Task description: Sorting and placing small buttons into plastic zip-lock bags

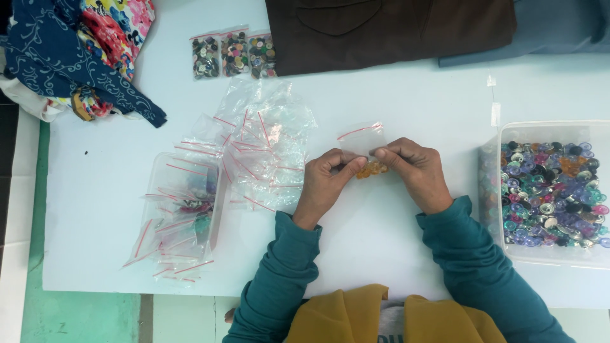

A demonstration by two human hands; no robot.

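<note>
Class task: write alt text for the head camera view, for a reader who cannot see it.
Two hands, left hand and right hand, pinch a small clear zip bag of orange buttons over a white table. Empty bags lie to the left; a tub of mixed buttons stands to the right.

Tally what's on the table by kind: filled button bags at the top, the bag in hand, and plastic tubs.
Filled button bags at the top: 3
Small bag with orange pieces, held by the left hand and right hand: 1
Clear plastic tubs: 2
Total: 6
</note>
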